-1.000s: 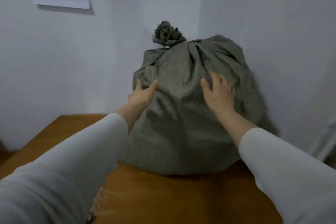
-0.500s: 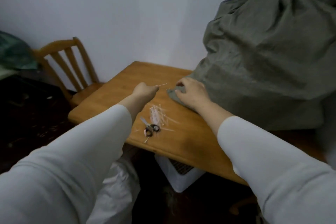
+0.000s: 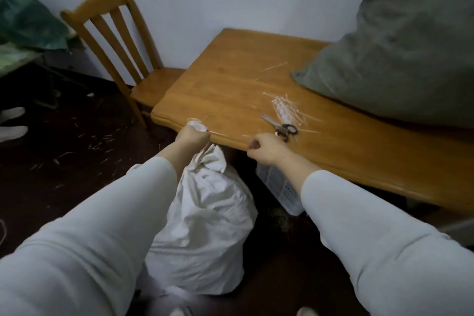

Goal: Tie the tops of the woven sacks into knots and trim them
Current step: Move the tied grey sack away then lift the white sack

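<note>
A white woven sack stands on the floor against the table's front edge. My left hand grips its bunched top, with frayed ends sticking out above the fist. A thin pale tie strip runs from that fist along the table edge to my right hand, whose curled fingers pinch its far end. A grey-green woven sack lies on the table at the right, its top out of frame. Scissors lie on the table just beyond my right hand, beside a loose bundle of pale strips.
The wooden table fills the right half. A wooden chair stands at its left end by the wall. A white perforated basket sits under the table. Trimmed strands litter the dark floor.
My hands left the grey-green sack on the table and dropped to the white sack on the floor. My view swung down and left; my left hand now grips that sack's top.
</note>
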Demonstrator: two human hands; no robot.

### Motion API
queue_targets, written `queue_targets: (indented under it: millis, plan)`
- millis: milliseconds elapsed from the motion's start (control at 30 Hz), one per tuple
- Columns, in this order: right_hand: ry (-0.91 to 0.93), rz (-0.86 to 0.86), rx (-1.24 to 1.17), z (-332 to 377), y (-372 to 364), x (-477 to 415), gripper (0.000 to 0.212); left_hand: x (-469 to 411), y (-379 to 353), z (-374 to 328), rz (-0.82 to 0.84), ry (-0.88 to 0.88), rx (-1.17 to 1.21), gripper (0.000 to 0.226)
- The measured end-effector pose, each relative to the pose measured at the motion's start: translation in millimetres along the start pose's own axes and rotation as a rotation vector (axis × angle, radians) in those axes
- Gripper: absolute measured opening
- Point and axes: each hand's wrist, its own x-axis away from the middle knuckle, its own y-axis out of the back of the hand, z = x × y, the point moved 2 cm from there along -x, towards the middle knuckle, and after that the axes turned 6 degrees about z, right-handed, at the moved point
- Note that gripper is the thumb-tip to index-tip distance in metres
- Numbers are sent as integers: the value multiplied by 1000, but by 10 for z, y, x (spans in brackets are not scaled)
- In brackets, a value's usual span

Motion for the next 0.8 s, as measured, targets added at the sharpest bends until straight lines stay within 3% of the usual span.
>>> queue_targets:
  millis: [67, 200, 300, 433, 567, 700, 800]
  plan:
    - [-79, 34, -52, 120, -334, -98, 25, -187, 173, 303, 50, 19, -17, 35]
    - [-199, 80, -124, 284, -933, -248, 22, -478, 533, 784, 95, 76, -118, 20]
    - [-268, 105, -160, 324, -1296, -265, 22, -663, 678, 1136, 86, 163, -192, 35]
    - [-325, 113, -185, 329, -1630, -362, 29, -727, 748, 1510, 32, 205, -382, 32]
    - [-383, 125, -170, 355, -1949, -527, 38, -971, 735, 1872, 129, 215, -421, 41]
    - [-473, 102, -163, 261, -2286, -759, 49, -1367, 819, 2195, 12, 243, -495, 49]
    - [-573, 60, -249, 65, -2547, -980, 65, -1672, 819, 2314, -25, 317, -496, 67]
